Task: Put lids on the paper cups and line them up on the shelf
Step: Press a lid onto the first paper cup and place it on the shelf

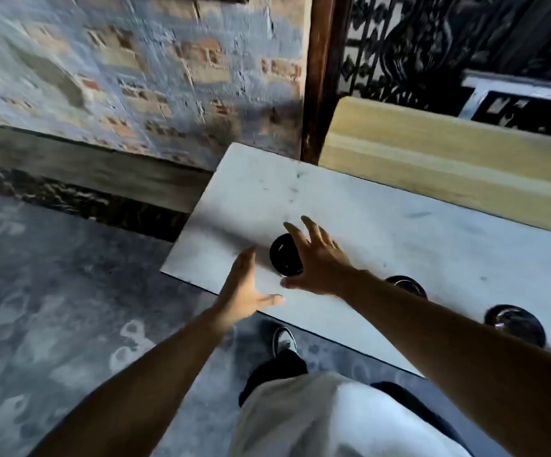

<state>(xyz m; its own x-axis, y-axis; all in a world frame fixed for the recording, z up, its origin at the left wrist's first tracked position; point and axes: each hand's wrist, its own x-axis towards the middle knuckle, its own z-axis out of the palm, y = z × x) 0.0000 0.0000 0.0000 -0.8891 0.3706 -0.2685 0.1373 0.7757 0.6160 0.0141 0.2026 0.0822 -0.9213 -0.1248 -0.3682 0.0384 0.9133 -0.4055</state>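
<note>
Both hands spread wide and empty — left hand (246, 288), right hand (317, 258) — over white shelf (399, 232), three black-lidded cups (blurred): leftmost cup (284, 255), middle cup (407, 285), rightmost cup (515, 324)

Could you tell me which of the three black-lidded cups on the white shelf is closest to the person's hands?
The leftmost cup, nearest the shelf's left end: the right hand hovers over it, while the other two cups sit farther right, beside the forearm.

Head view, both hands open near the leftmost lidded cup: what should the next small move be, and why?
Probably draw both hands back from the leftmost cup. Its black lid is on, it stands on the white shelf, and two more lidded cups run along the front edge to its right. The left hand and right hand are open, holding nothing.
</note>
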